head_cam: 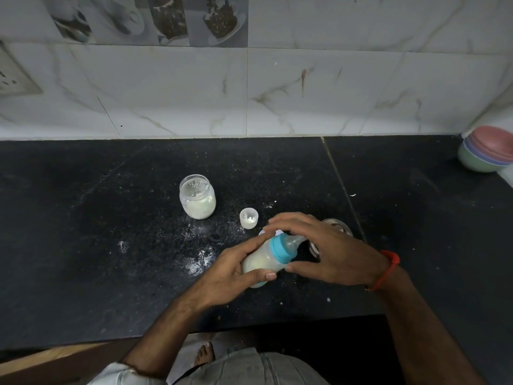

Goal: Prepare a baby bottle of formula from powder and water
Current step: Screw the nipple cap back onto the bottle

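Note:
A baby bottle (263, 263) with milky liquid, a blue collar and a clear teat is tilted to the right above the black counter (111, 218). My left hand (236, 270) grips its body from the left, thumb across the front. My right hand (322, 251) hovers over the teat with fingers spread and loosely curved, thumb near the collar. An open clear jar (197, 196) with white powder stands behind to the left. A small white cap (249, 217) with powder traces stands upright between jar and hands.
White powder is spilled on the counter around the bottle. A glass vessel (337, 227) sits partly hidden behind my right hand. Stacked coloured bowls (485, 150) stand at the far right by the tiled wall. The counter's front edge runs just below my forearms.

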### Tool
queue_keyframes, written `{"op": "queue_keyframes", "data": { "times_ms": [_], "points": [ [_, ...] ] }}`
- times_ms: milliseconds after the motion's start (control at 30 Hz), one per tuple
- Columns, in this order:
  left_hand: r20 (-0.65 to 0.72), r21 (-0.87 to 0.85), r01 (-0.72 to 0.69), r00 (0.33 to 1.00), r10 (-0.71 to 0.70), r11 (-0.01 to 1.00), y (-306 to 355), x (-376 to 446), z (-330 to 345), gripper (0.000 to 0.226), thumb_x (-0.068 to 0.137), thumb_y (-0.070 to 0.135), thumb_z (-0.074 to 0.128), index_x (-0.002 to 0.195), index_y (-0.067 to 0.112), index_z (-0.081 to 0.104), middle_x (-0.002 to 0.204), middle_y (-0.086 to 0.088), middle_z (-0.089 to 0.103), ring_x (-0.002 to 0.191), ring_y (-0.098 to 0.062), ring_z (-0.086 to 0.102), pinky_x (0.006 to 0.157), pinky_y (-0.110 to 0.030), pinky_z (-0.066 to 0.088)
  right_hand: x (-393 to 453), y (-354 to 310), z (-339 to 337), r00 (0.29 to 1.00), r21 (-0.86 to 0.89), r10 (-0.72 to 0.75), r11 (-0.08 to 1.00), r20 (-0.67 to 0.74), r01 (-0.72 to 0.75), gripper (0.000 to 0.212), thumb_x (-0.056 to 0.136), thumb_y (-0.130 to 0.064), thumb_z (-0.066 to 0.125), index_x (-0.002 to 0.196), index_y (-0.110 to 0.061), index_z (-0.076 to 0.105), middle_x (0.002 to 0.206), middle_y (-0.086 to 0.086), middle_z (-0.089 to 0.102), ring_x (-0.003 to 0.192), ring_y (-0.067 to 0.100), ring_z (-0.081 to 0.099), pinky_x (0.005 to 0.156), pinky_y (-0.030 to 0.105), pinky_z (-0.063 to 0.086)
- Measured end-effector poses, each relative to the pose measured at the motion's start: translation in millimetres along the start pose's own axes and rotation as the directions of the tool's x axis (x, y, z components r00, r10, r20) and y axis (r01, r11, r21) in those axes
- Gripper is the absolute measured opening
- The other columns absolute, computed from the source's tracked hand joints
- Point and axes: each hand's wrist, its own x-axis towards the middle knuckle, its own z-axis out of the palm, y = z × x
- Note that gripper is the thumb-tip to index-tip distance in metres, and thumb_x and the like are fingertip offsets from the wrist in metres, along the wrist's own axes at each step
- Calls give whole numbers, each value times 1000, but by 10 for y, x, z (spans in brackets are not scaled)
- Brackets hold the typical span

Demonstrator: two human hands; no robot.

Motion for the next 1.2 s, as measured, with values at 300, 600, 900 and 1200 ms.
{"op": "queue_keyframes", "data": {
  "times_ms": [300,600,900,1200],
  "points": [
    [-42,-40,2,999,-3,999,23,22,-8,70,82,41,83,145,34,54,134,14,70,120,-13,69,99,-32,58,25,40,17,986,-106,114,986,-119,-127,45,86,-29,81,128,-26,64,119,-8,65,100,9,65,83,21,55],
    [-34,-4,-14,999,14,1000,30,49,-24,72,85,22,86,148,30,52,135,15,69,122,-12,68,100,-26,56,42,36,-69,994,-96,105,990,-27,-107,56,83,-17,82,132,-37,63,127,-13,59,106,9,64,86,27,58],
    [-22,32,-8,1000,8,999,15,64,-8,79,82,19,89,151,26,49,139,14,68,126,-11,67,105,-36,56,145,-116,33,880,-395,409,787,-243,-475,67,75,-88,51,64,-22,57,59,-9,54,68,9,55,64,32,48],
    [-100,-96,38,994,-48,995,5,42,41,84,79,51,86,151,27,50,141,4,67,129,-21,66,110,-48,53,-11,14,46,933,321,322,911,-162,-259,71,87,-59,71,149,-37,44,126,-16,66,106,6,68,82,32,59]
  ]
}}
